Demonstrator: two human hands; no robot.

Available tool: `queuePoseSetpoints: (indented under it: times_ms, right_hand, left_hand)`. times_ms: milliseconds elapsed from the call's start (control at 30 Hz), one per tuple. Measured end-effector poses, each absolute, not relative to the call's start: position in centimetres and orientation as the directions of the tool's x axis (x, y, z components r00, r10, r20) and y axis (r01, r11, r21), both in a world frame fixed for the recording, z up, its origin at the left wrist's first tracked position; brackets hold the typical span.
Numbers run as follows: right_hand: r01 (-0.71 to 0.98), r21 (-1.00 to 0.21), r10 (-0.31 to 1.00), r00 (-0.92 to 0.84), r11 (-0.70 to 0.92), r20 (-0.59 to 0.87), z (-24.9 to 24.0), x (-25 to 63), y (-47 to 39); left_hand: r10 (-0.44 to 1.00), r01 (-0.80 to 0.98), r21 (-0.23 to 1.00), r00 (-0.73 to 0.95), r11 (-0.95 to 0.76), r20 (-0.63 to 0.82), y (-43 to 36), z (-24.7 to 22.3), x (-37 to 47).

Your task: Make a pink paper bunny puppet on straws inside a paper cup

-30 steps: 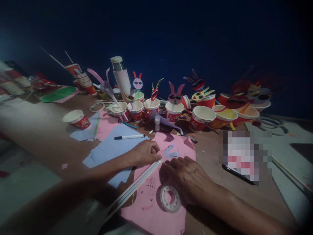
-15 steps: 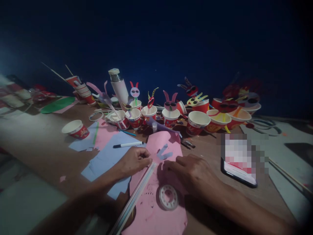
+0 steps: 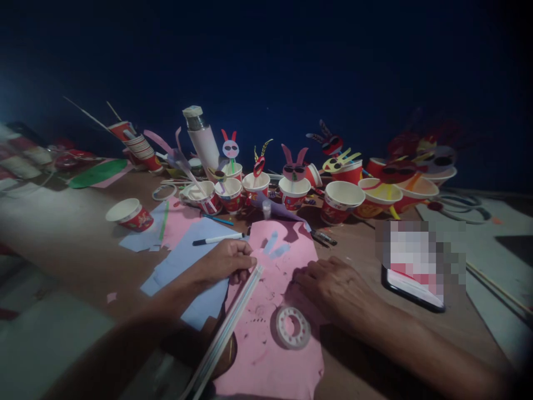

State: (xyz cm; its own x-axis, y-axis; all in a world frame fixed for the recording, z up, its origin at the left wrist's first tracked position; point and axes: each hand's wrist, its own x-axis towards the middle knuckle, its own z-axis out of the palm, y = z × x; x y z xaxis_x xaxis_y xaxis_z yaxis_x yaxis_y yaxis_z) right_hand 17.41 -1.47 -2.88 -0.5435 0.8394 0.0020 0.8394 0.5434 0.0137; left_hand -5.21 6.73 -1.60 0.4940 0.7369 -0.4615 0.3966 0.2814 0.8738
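Your left hand [image 3: 227, 261] curls beside the upper end of the pale striped bundle [image 3: 227, 336], which slants across the pink sheet [image 3: 270, 361]; I cannot tell whether your thumb and fingers clamp anything. Your right hand [image 3: 333, 283] lies palm down, fingers bent, at the sheet's right edge; its grip is hidden too. On the sheet, 2 blue-grey strips [image 3: 270, 243] lie beyond your hands, and the tape roll [image 3: 306, 330] sits nearer you. The capped pen [image 3: 219, 239] rests just past your left hand.

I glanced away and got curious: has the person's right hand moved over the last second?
Yes. Judged against the phone, the right hand has shifted rightward, closer to it.
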Motion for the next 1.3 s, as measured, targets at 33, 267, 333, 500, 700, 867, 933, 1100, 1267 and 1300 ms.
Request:
queuePoseSetpoints:
  times_ms: [33, 267, 333, 500, 700, 867, 933, 1100, 1267, 1300]
  right_hand:
    - [0.845, 0.014, 0.845, -0.534, 0.534, -0.013, -2.7, 17.5, -1.5]
    - [0.86, -0.016, 0.86, -0.51, 0.51, -0.016, -2.6, 17.7, -1.5]
    - [0.87, -0.091, 0.875, -0.481, 0.484, 0.049, -2.2, 17.7, -1.3]
    - [0.658, -0.664, 0.931, -0.31, 0.356, 0.192, 0.1, 18.0, -1.1]
    - [0.157, -0.982, 0.993, -0.071, 0.102, 0.091, 1.2, 18.1, -0.5]
    - [-0.072, -0.996, 0.998, -0.02, 0.054, 0.056, 1.3, 17.6, -0.2]
    - [-0.124, -0.992, 1.0, -0.006, 0.022, 0.023, 1.3, 17.4, -0.2]
    - [-0.184, -0.982, 0.999, 0.002, -0.033, -0.034, 1.4, 17.3, -0.2]
    - [-0.18, -0.982, 0.998, -0.002, -0.061, -0.062, 1.9, 17.3, -0.2]
    - [-0.178, -0.982, 0.998, -0.001, -0.064, -0.065, 2.0, 17.2, -0.2]
  left_hand:
    - [0.736, 0.39, 0.874, 0.494, 0.288, -0.463, 6.9, -1.6, -5.4]
    - [0.786, 0.173, 0.933, 0.502, 0.317, -0.36, 5.8, -0.5, -5.7]
    - [0.822, 0.093, 0.949, 0.479, 0.301, -0.307, 5.1, 0.1, -5.1]
    - [0.884, -0.093, 0.961, 0.423, 0.261, -0.2, 4.2, 1.8, -2.5]
    - [0.924, -0.23, 0.952, 0.368, 0.202, -0.107, 4.3, 2.3, 1.2]
    - [0.922, -0.233, 0.943, 0.36, 0.239, -0.144, 3.7, 0.9, 3.0]
    - [0.918, -0.236, 0.938, 0.363, 0.256, -0.159, 3.4, 0.4, 3.2]
    - [0.906, -0.284, 0.91, 0.381, 0.303, -0.182, 3.0, -0.1, 3.0]
    - [0.903, -0.409, 0.845, 0.389, 0.344, -0.179, 3.3, -0.1, 2.8]
    - [0.901, -0.407, 0.845, 0.394, 0.347, -0.18, 3.3, 0.0, 2.7]
